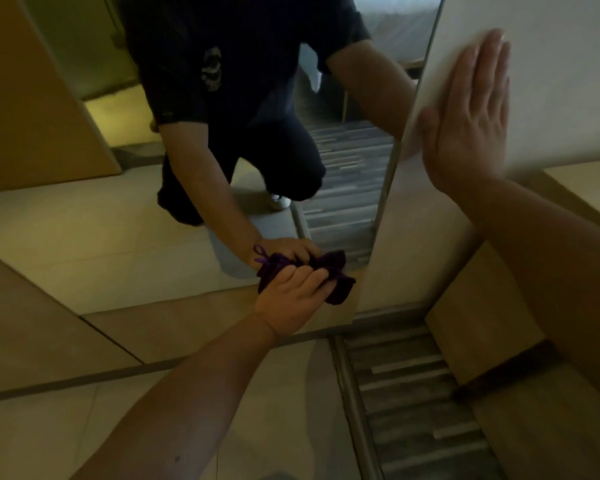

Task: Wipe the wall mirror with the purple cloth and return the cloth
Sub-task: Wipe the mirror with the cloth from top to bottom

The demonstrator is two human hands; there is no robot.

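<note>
Head view: the purple cloth [340, 284] (bunched) is gripped by the left hand [291, 299] and pressed to the wall mirror [125, 244] near its lower corner; the right hand [468, 116] is laid flat, fingers straight, against the white wall [561, 81].

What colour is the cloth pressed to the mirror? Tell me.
Dark purple cloth, gripped by the left hand; head view.

Dark purple cloth [336, 287], white wall [551, 81], pale beige floor tiles [49, 438], grey striped flooring [413, 410], dark navy reflected clothing [229, 81].
</note>
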